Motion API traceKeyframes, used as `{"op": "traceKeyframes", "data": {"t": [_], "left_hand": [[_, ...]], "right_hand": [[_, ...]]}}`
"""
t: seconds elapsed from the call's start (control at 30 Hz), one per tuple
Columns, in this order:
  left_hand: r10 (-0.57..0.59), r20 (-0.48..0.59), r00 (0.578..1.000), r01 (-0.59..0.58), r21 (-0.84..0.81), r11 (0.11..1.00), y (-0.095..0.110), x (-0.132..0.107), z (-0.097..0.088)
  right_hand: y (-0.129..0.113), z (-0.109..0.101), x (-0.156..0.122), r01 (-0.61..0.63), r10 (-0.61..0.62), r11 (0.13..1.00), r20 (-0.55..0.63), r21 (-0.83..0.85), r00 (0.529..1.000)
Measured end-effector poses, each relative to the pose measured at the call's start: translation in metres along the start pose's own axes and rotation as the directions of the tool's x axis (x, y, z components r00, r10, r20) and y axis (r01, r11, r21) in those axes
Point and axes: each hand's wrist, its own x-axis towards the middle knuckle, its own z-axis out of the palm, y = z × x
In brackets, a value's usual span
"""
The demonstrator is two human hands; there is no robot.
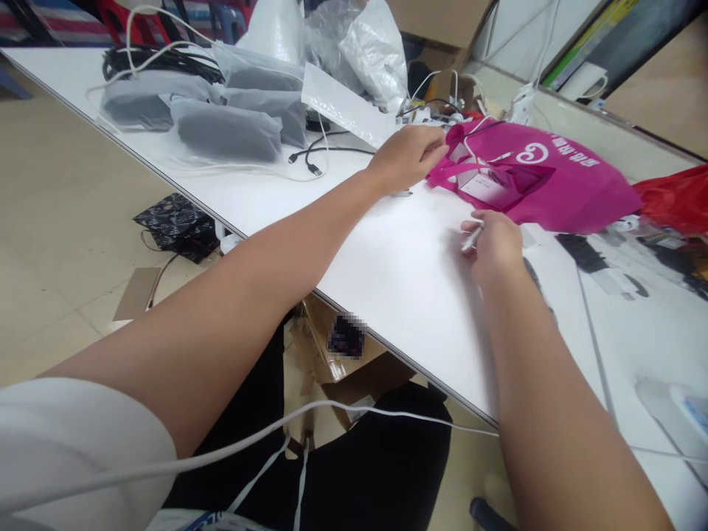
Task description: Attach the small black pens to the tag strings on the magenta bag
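Observation:
My left hand [410, 156] is closed at the left edge of a pink fabric bag [580, 188], its curled fingers against the material. The bag lies on its side on the white table, with white lettering on it. Its mouth gapes toward me, and a white box [487, 188] shows inside. In front of the bag, my right hand [495, 240] pinches a slim, whitish pen-like object [473, 237] just above the table. Its exact kind is unclear. A small grey object [402, 193] lies below my left hand.
Several grey plastic-wrapped packages [226, 133] and a black cable [315, 168] lie at the left of the table [387, 258]. White plastic bags [376, 51] stand behind. A red bag [678, 198] is at the right. A white cable [332, 404] crosses before my lap, above a cardboard box [381, 380].

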Motion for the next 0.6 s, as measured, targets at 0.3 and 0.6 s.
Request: {"op": "traceKeyframes", "data": {"t": [0.3, 0.6], "left_hand": [[0.042, 0.049, 0.998, -0.031, -0.215, 0.976, 0.034, -0.027, 0.026], [0.121, 0.064, 0.991, -0.087, -0.389, 0.917, 0.036, -0.029, 0.057]], "right_hand": [[-0.018, -0.009, 0.017, -0.263, 0.288, 0.841, 0.021, 0.473, 0.957], [-0.002, 0.001, 0.024, -0.141, 0.111, 0.873, 0.09, 0.466, 0.99]]}}
